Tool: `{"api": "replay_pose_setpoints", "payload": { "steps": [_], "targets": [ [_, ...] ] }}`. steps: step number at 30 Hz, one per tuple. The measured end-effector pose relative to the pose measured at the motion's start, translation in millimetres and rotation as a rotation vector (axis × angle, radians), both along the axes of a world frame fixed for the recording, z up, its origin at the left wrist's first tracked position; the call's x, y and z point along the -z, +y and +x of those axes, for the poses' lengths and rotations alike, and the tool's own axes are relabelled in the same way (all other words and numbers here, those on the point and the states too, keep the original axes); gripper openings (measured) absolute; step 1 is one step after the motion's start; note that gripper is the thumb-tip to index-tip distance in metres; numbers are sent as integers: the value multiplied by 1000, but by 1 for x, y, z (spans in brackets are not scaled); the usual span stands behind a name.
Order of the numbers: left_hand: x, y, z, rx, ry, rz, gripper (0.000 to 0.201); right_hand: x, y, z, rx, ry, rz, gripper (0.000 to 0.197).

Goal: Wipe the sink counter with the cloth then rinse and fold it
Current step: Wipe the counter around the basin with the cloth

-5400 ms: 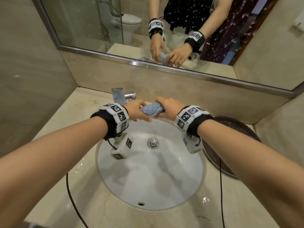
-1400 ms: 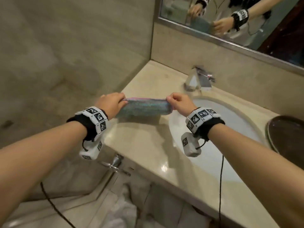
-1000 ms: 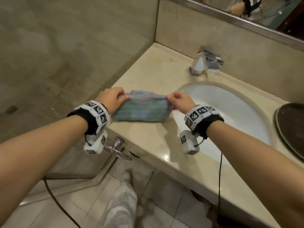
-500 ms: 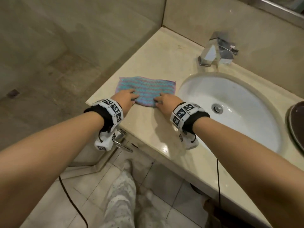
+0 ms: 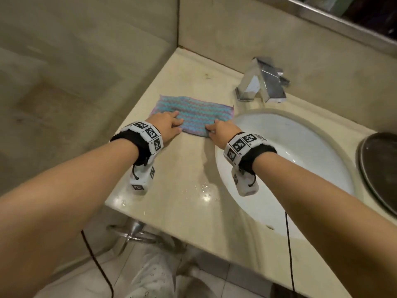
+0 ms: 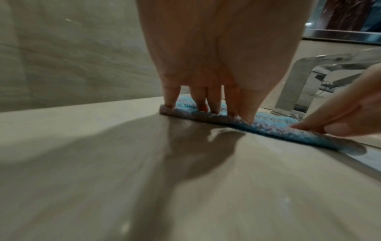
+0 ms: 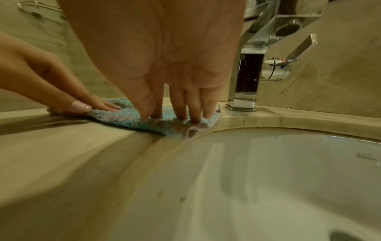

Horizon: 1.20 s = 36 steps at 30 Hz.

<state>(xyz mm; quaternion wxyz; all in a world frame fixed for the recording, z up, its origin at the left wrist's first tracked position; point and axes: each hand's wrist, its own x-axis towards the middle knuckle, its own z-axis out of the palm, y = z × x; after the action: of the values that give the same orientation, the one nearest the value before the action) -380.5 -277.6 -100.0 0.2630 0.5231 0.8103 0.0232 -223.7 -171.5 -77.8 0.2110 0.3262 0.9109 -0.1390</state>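
Cloth down flat on the counter, ready for folding.

A moment ago I held the cloth stretched in the air; now it lies spread on the counter left of the sink. My left hand and right hand press its near edge with straight fingers, gripping nothing. Wiping and rinsing look done; I judge folding comes next. The faucet stands just behind, a dark tray far right, water drops near the front edge.
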Motion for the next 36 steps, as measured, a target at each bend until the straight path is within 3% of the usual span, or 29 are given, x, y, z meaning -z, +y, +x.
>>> {"api": "replay_pose_setpoints", "payload": {
  "steps": [9, 20, 28, 36],
  "targets": [
    [-1, 87, -66, 98, 13, 23, 44, -3, 64, -59, 147, -6, -8, 38],
    [-1, 147, -97, 129, 30, 41, 44, 9, 115, -96, 246, -35, 1, 47],
    [5, 158, -103, 180, 105, -5, 52, 10, 119, -99, 260, -70, -30, 54],
    [4, 130, -90, 173, 109, -30, 55, 7, 94, -83, 208, -98, -42, 56]
  ]
}}
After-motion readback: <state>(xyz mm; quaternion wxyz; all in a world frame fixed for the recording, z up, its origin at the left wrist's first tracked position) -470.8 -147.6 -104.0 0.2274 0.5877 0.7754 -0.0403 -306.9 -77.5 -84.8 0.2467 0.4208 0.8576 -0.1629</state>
